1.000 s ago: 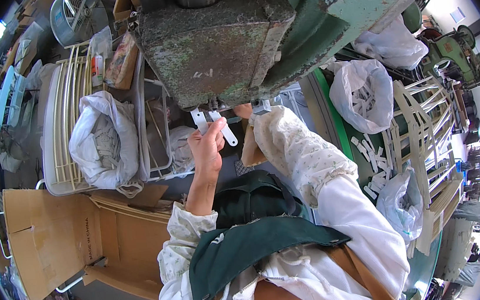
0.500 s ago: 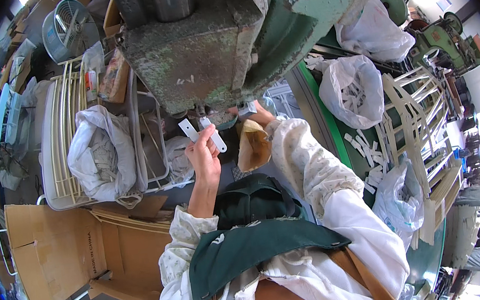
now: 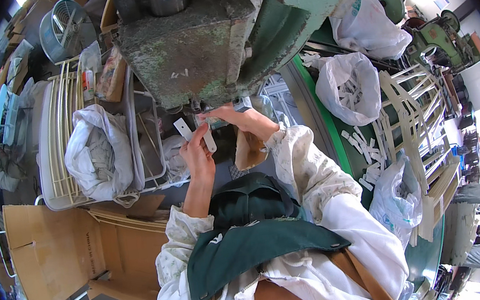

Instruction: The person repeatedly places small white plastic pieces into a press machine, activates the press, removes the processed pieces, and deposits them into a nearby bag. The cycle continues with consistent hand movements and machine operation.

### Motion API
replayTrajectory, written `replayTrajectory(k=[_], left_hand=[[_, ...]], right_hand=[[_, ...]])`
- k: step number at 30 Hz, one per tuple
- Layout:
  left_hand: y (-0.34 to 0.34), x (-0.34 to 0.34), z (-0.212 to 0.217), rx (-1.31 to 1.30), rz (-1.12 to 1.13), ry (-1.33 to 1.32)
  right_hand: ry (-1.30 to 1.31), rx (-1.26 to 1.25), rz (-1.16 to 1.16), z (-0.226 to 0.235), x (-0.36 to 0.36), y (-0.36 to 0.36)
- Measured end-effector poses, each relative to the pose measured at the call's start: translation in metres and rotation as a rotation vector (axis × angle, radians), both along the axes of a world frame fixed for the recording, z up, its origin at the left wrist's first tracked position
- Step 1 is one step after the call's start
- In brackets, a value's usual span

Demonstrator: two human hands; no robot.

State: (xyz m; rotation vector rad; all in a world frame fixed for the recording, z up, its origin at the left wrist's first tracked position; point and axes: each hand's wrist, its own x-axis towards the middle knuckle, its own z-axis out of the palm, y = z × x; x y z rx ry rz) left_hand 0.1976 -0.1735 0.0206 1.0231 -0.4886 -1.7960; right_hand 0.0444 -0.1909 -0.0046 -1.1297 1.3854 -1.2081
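Press machine [image 3: 198, 42] looms far above both your hands. Your right hand [image 3: 242, 120] reaches under its ram; a stroke now could crush it. Your left hand [image 3: 198, 155] pinches flat white strips [image 3: 191, 133], fingers narrow; they could slip.

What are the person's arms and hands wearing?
Both arms are in long, loose white sleeves with a faint speckled pattern, gathered at the cuffs. The left sleeve ends partway up the forearm; the right sleeve reaches the wrist. The left hand and right hand are bare, with no gloves. A dark green apron hangs between the arms.
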Motion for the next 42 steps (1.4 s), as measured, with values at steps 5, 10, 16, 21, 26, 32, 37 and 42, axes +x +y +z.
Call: replayTrajectory(k=[5,10,16,21,26,32,37,42], left_hand=[[0.001,0.010,-0.001,-0.075,-0.001,-0.089],[0.000,0.012,-0.025,-0.033,-0.065,-0.104],[0.005,0.045,-0.017,-0.002,-0.249,0.074],[0.001,0.061,-0.010,-0.231,-0.300,-0.148],[-0.008,0.065,0.033,-0.438,-0.320,-0.340],[-0.027,0.051,0.012,-0.432,-0.461,-0.426],[-0.038,0.065,0.014,-0.344,-0.506,-0.581],[-0.031,0.073,0.013,-0.277,-0.445,-0.463]], right_hand=[[0.008,-0.349,-0.038,0.045,0.011,0.020],[0.244,-0.252,0.038,0.053,0.008,0.023],[-0.070,-0.062,0.016,0.013,0.014,0.002],[0.038,-0.022,-0.005,-0.001,0.005,-0.001],[0.017,-0.175,-0.090,0.035,0.022,0.031],[-0.098,0.173,0.083,0.052,0.045,0.060],[-0.137,0.206,0.035,0.042,0.045,0.059],[-0.156,0.149,0.064,0.050,0.050,0.072]])
